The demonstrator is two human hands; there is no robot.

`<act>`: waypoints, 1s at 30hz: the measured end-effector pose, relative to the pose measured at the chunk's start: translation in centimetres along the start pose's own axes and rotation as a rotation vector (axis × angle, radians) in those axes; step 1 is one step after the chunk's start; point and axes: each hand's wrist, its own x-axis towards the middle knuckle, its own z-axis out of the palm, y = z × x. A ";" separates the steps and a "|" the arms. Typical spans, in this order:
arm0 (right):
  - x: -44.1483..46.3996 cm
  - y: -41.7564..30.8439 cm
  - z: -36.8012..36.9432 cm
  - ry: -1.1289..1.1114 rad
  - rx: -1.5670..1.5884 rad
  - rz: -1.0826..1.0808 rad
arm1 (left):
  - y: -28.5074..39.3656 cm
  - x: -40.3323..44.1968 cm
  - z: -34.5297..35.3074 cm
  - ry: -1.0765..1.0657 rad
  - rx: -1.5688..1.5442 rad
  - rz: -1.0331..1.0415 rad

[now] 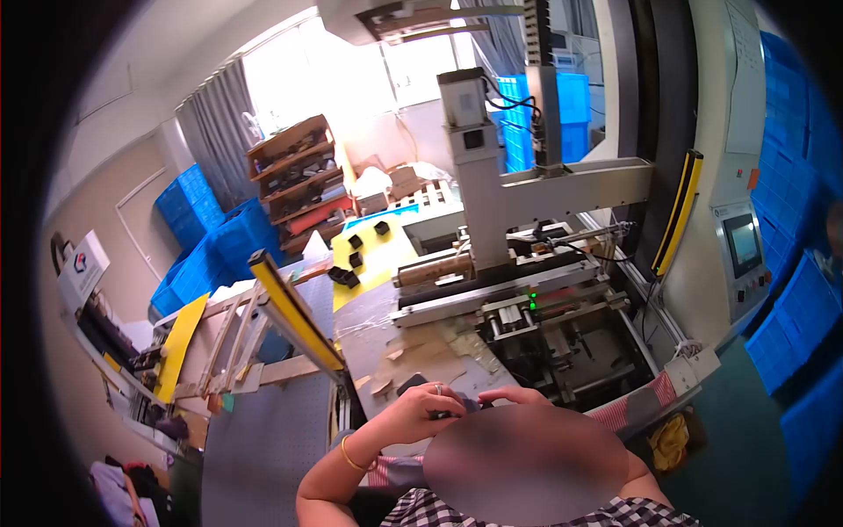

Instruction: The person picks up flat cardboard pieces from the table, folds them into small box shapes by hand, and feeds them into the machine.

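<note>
My left hand (426, 404), with a ring on one finger, is closed around a small dark piece (446, 414) at the front edge of the machine's table. Just right of it, my right hand (516, 395) has its fingers bent toward the same piece; a blurred patch hides most of that hand. A dark flat object (411, 384) lies beside my left hand. Beyond the hands, scraps of brown sheet (420, 356) cover part of the metal table (360, 321).
Several black blocks (355, 260) rest on a yellow sheet (373, 250). The machine's rollers and gantry (571, 195) rise ahead, with a control panel (743, 241) at right. Yellow-black posts (299, 312) flank the work area. Blue crates (790, 307) are stacked at right.
</note>
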 end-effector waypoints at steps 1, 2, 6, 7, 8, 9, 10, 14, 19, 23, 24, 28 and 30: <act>0.5 0.3 -0.7 0.017 -0.009 -0.017 | -0.9 1.0 -0.1 -0.015 -0.007 0.001; 1.0 0.9 -1.4 0.057 -0.130 -0.051 | -2.0 2.0 -0.3 -0.018 0.089 0.047; 4.0 3.6 -4.0 0.144 -0.281 -0.123 | -7.4 5.1 0.5 0.038 0.164 0.021; 4.8 4.3 -4.7 0.145 -0.276 -0.116 | -8.7 5.6 0.9 0.087 0.177 0.003; 5.6 4.9 -5.4 0.159 -0.367 -0.171 | -9.3 6.4 0.9 0.130 0.199 0.019; 6.5 5.6 -6.1 0.172 -0.457 -0.226 | -10.0 7.2 1.0 0.124 0.192 0.012; 7.3 6.3 -7.0 0.158 -0.481 -0.254 | -10.5 8.0 1.1 0.216 0.203 0.024; 12.0 7.1 -12.1 0.168 -0.563 -0.291 | -12.6 12.6 -0.9 0.402 0.228 0.036; 21.8 13.1 -19.8 0.082 -0.154 0.010 | -19.4 22.0 -6.1 0.439 -0.238 -0.167; 29.0 14.7 -24.4 0.186 -0.055 -0.053 | -23.0 28.7 -11.6 0.510 -0.034 -0.091; 29.8 13.6 -25.1 0.219 -0.100 -0.069 | -22.7 29.7 -12.7 0.527 0.083 -0.020; 31.6 12.5 -25.9 0.157 -0.451 -0.203 | -22.9 31.4 -13.7 0.539 0.199 0.063; 31.0 12.4 -25.1 0.328 -0.315 -0.236 | -22.3 31.3 -13.0 0.594 0.139 0.115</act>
